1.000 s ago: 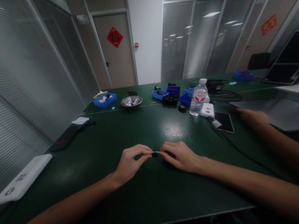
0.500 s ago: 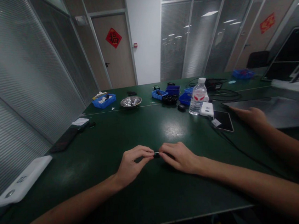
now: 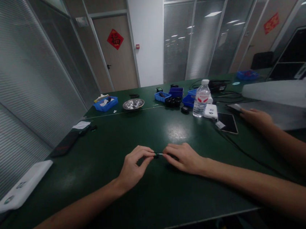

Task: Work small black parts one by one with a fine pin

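Note:
Just above the dark green table (image 3: 119,209), my left hand (image 3: 136,166) pinches a small dark piece (image 3: 156,155) between thumb and fingertips. Facing it, my right hand (image 3: 184,158) has its thumb and fingers closed on the end of a thin, shiny metal pin (image 3: 160,153). The pin spans the short gap between my hands and meets the dark piece. Both things are too small to name more exactly, and my fingertips hide part of each.
Beyond my hands stand a metal bowl (image 3: 126,105) with small parts, a blue tray (image 3: 108,105) and a water bottle (image 3: 201,100). A phone (image 3: 228,123) and a cable lie to the right. At far right, another person's hand (image 3: 259,119) touches a grey sheet (image 3: 284,115).
My left hand has shifted slightly left with the dark piece, so more of the metal pin shows between my hands. At right, a whitish sheet by the other person has lifted and blurred.

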`<state>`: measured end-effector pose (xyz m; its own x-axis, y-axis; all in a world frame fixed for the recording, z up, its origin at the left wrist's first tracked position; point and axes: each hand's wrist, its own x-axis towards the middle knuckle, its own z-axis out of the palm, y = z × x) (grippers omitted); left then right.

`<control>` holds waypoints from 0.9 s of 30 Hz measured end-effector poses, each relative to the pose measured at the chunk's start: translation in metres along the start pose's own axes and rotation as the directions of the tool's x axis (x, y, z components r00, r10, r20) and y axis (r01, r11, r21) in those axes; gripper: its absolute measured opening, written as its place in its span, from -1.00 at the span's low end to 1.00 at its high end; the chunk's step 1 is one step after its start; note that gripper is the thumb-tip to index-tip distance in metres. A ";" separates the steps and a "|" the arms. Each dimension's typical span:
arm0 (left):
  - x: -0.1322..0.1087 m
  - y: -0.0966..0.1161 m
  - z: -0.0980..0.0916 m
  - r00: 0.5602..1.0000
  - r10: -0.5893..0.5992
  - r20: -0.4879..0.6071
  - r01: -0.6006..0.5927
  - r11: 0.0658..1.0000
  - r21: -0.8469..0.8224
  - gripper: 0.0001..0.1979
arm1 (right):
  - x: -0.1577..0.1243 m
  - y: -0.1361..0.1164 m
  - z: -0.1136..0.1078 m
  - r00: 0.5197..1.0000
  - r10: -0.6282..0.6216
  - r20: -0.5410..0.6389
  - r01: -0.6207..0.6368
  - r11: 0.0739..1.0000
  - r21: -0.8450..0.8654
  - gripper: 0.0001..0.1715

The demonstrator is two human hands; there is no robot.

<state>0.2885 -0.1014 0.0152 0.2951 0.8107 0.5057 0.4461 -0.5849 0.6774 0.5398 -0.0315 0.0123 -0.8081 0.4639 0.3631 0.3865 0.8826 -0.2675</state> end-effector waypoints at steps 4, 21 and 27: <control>-0.001 -0.004 0.002 0.999 0.045 0.008 -0.045 0.999 0.017 -0.84 | 0.000 0.002 0.003 1.000 -0.010 0.010 0.010 0.999 -0.037 -0.71; -0.001 -0.006 -0.001 0.992 0.127 0.014 -0.125 0.989 -0.081 -0.83 | -0.004 -0.001 0.001 0.998 -0.060 -0.036 0.060 0.998 0.025 -0.72; -0.002 -0.004 -0.002 0.981 0.191 -0.038 -0.194 0.978 -0.081 -0.80 | -0.005 -0.004 0.002 0.995 -0.077 -0.065 0.082 0.992 0.091 -0.74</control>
<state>0.2843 -0.1005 0.0123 0.3424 0.6824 0.6459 0.3106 -0.7310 0.6077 0.5411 -0.0375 0.0101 -0.8048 0.3987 0.4397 0.2767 0.9074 -0.3164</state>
